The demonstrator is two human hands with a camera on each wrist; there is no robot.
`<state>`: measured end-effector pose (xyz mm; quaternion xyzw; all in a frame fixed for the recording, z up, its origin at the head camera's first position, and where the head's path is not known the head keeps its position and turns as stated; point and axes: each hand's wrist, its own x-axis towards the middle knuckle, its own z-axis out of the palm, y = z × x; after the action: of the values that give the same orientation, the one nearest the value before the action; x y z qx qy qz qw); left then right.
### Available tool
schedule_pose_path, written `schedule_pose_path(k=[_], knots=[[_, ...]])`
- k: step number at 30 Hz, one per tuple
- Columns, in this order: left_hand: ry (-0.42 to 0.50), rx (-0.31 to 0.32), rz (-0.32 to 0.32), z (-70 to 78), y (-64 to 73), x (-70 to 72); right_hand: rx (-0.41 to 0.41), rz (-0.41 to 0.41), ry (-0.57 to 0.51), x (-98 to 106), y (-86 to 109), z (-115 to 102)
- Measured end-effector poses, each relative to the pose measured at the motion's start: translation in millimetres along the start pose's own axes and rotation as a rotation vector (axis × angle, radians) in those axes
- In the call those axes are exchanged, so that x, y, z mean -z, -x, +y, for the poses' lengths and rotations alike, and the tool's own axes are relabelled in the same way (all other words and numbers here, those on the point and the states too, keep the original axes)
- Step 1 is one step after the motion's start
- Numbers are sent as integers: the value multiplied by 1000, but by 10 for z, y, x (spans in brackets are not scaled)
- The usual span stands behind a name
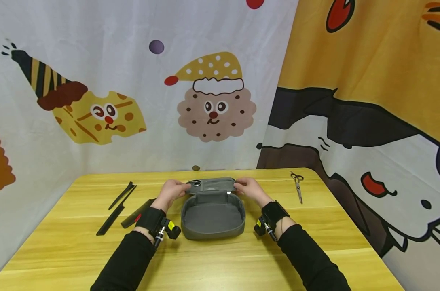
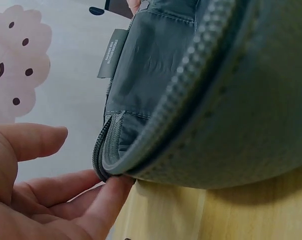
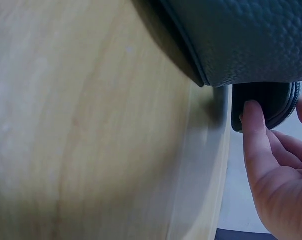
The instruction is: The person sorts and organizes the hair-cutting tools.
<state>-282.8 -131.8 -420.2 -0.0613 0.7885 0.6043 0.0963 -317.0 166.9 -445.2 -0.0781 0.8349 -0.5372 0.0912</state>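
A grey zip case (image 1: 212, 233) sits on the table with its lid (image 1: 218, 184) folded back on the far side. At the lid's left corner is my left hand (image 1: 170, 191). In the left wrist view its fingers (image 2: 108, 200) touch the lid's zipped edge, while the thumb stands apart from it. My right hand (image 1: 253, 190) holds the lid's right corner. In the right wrist view one finger (image 3: 254, 125) lies along the lid's outer face, with the thumb beside the zipper, partly cut off. A fabric tag (image 2: 112, 53) sticks out from the lid's edge.
Left of the case lie a slim black clip (image 1: 120, 195), a thin-tailed comb (image 1: 111, 220) and a wider dark comb (image 1: 138, 213), partly behind my left wrist. Scissors (image 1: 298, 188) lie at the far right. A printed curtain (image 1: 212, 157) hangs behind the table.
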Motion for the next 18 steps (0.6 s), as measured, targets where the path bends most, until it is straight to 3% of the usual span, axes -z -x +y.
schedule_pose_path(k=[13, 18], knots=[[-65, 3, 12, 6, 3, -14, -14, -34, 22, 6, -7, 10], [-66, -8, -14, 3, 11, 8, -11, -36, 17, 11, 16, -8]])
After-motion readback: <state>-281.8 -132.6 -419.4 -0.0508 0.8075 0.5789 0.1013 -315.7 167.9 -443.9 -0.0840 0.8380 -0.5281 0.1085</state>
